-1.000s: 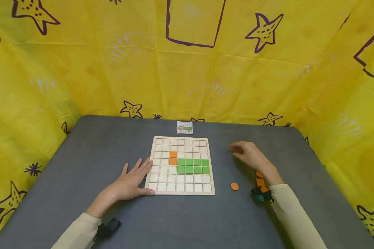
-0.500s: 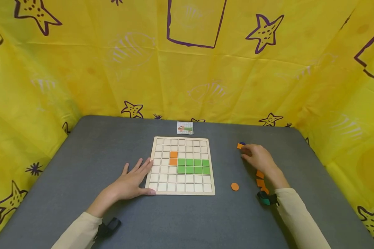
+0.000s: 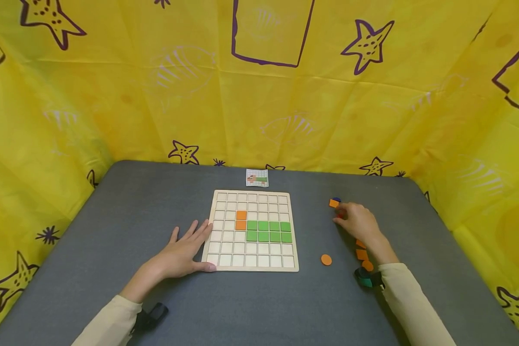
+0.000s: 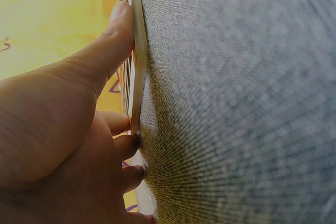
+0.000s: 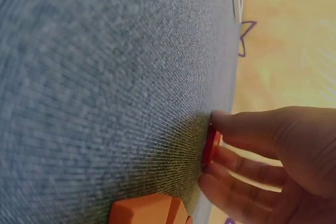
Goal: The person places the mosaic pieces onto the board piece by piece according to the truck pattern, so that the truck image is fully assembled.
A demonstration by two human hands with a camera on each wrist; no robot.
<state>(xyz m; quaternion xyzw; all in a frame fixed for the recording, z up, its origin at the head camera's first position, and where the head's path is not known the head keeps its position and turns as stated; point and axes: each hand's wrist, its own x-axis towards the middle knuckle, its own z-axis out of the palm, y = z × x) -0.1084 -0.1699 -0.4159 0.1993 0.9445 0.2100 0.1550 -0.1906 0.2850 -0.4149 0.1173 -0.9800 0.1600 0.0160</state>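
My left hand (image 3: 179,252) lies with fingers spread along the left edge of a wooden grid board (image 3: 226,247), its thumb on the front left corner. In the left wrist view, the thumb (image 4: 107,38) rests at the board's rim (image 4: 139,51). Green square tiles (image 3: 263,231) fill two rows at the board's right, beside two stacked orange tiles (image 3: 240,220). To the right of the board, my right hand (image 3: 360,223) pinches a small red piece (image 5: 211,145) between thumb and fingertips, low at the table. An orange square (image 3: 333,203) and a dark blue piece (image 3: 337,199) lie just beyond its fingertips.
A small pattern card (image 3: 257,178) lies behind the board. An orange disc (image 3: 326,260) sits to the board's right. More orange pieces (image 3: 362,255) are lined up beside my right wrist. Yellow printed cloth (image 3: 259,105) hangs around the grey table (image 3: 259,307).
My right hand has moved right, away from the board, uncovering the orange square and dark blue piece. A red piece now shows at its fingertips. The left hand stays put.
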